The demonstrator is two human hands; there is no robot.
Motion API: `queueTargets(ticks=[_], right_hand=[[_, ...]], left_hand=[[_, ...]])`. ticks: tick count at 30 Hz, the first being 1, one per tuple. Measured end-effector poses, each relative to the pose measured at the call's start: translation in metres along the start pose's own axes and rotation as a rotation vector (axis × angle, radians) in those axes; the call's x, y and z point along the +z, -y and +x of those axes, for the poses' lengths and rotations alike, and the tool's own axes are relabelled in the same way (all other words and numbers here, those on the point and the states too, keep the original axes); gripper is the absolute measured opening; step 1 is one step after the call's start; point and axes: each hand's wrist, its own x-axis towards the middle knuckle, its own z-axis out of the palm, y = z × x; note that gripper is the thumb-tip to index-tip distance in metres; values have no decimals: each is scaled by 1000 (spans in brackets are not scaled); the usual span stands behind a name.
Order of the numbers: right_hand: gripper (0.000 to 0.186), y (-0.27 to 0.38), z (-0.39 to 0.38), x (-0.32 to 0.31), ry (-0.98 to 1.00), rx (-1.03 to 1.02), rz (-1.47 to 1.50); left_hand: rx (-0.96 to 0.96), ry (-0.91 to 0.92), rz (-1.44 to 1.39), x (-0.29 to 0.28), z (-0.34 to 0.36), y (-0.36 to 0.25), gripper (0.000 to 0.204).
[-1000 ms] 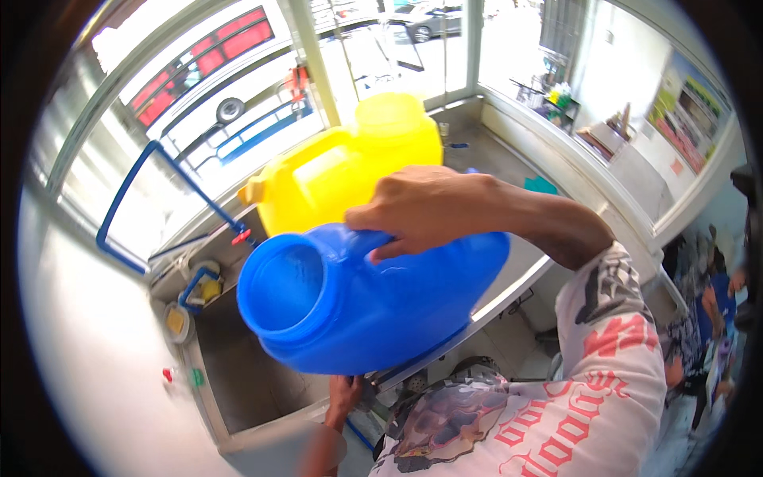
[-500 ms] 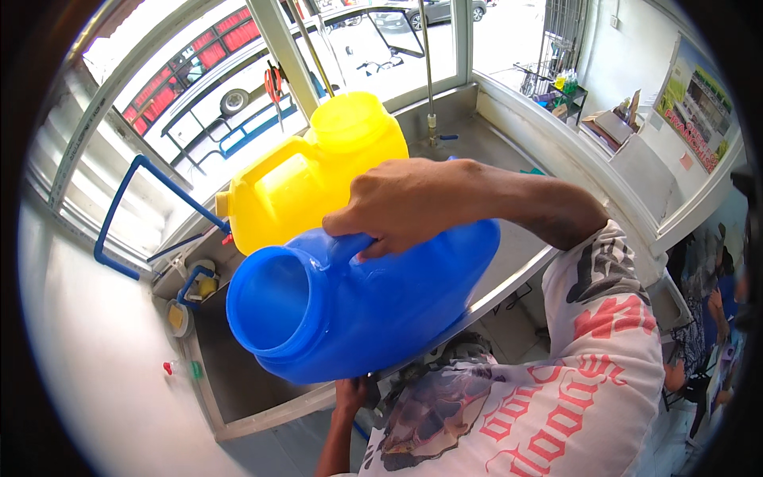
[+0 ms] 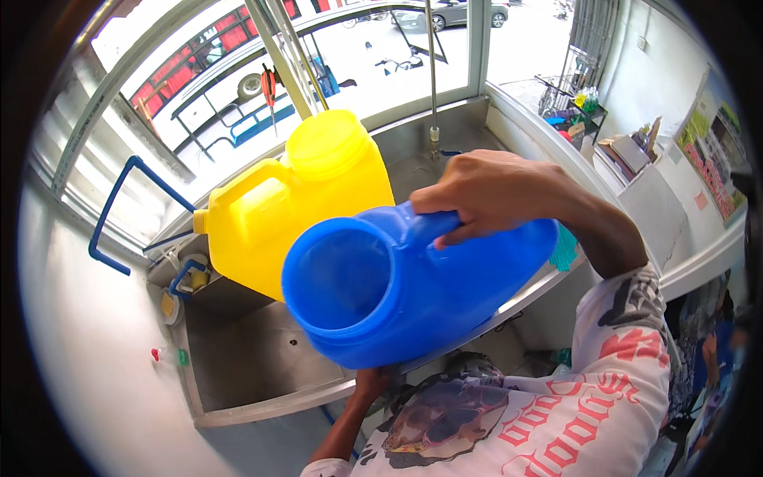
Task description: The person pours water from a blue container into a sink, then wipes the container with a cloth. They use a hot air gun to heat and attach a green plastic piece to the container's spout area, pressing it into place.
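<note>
A large blue plastic jug (image 3: 485, 294) lies tilted over the front rim of the metal sink, its wide round mouth turned toward me and to the left. My right hand (image 3: 497, 191) is closed around its moulded handle. My left hand (image 3: 372, 383) is beneath the jug near its mouth, with its fingers hidden, so its grip cannot be made out. Just behind the blue jug stands a similar yellow jug (image 3: 266, 230), upright and slightly leaning, with a wide neck and a small spout at its left.
The steel sink (image 3: 230, 350) has a drain at left. A blue pipe (image 3: 111, 187) juts from the left wall, near a small bottle (image 3: 168, 355). A metal pipe with a valve (image 3: 435, 139) rises at the back. Teal gloves (image 3: 564, 248) hang at right; orange-handled scissors (image 3: 269, 87) hang by the window.
The blue jug and both my hands have shifted right in view. The yellow jug appears slightly lower and further left, and more of the sink's left basin shows.
</note>
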Motion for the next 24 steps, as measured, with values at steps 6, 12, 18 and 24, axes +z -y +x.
queueTargets(ticks=[6, 12, 18, 24], right_hand=[[46, -49, -54, -7, -58, 40, 134], [65, -89, -105, -12, -168, 181, 136], [58, -115, -131, -11, -257, 344, 72], [55, -129, -136, -5, -402, 559, 19]], left_hand=[[38, -69, 116, 27, 50, -59, 24], [-196, -78, -23, 40, 76, -147, 28], [-29, -191, -140, 81, 136, -151, 27], [22, -353, -282, 113, 220, -125, 28]])
